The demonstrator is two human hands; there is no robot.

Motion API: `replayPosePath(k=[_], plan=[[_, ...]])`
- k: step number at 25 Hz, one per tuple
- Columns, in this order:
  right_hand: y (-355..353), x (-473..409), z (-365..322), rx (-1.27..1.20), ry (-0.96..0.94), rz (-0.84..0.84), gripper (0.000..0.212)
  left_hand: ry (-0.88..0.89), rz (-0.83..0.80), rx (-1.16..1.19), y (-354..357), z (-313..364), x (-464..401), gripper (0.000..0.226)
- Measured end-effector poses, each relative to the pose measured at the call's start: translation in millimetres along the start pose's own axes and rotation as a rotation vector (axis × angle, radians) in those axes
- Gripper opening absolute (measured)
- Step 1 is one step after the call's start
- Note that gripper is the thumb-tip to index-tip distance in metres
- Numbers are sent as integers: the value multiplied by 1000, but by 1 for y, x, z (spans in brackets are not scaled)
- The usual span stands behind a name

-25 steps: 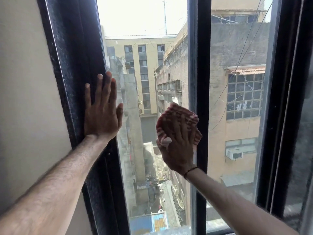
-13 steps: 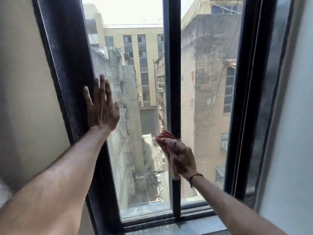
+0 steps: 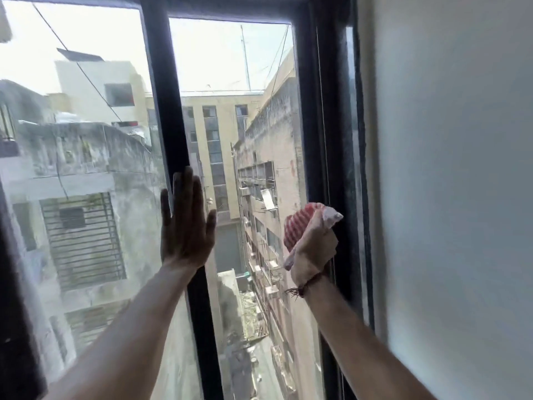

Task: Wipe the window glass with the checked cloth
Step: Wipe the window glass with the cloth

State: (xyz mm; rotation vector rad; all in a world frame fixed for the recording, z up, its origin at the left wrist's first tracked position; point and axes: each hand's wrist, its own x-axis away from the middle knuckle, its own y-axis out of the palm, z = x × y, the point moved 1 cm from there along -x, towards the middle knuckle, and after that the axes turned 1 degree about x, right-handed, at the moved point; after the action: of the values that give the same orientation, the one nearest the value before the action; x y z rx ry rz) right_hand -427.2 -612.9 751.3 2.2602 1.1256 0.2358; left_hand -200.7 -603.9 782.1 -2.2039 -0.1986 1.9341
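Pale plaster wall fills the right of your view, running up to the dark window frame. Beside it, the window glass takes up the middle and left, split by a dark vertical bar into a right pane and a hazier left pane; weathered buildings and a narrow alley far below show through.

Your left hand lies flat and open, fingers spread slightly, pressed against the vertical bar with the fingertips overlapping onto the glass on either side. Its forearm rises from the lower left.

Your right hand is closed in a fist around the checked cloth, which is bunched up, red and white, bulging out above the knuckles and trailing a corner below the palm. That cloth sits at the right edge of the right pane, touching or just beside the frame; whether it presses the glass itself you cannot tell from here. A thin thread band circles your right wrist.
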Motion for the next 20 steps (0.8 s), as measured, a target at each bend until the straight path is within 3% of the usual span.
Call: replayPosePath(k=[2,5,8,12,14,18,20], plan=[[10,-2,21,159,-357,-63,32,5,56,-38,15,0,3,73],[21,-15,73,706,-822,-254,70,21,76,-62,23,-4,-2,76],[58,-24,67,762,-1024,-200,78,23,114,-14,28,1,5,78],[78,8,97,830,-1442,-455,77,40,119,-1,32,-17,7,74],[37,-9,113,903,-1463,-509,82,38,124,-12,33,-16,7,75],[62,-46,57,775,-1138,-158,80,42,151,-26,33,-10,6,76],[86,-28,55,777,-1294,-277,80,61,163,-35,34,-7,0,77]])
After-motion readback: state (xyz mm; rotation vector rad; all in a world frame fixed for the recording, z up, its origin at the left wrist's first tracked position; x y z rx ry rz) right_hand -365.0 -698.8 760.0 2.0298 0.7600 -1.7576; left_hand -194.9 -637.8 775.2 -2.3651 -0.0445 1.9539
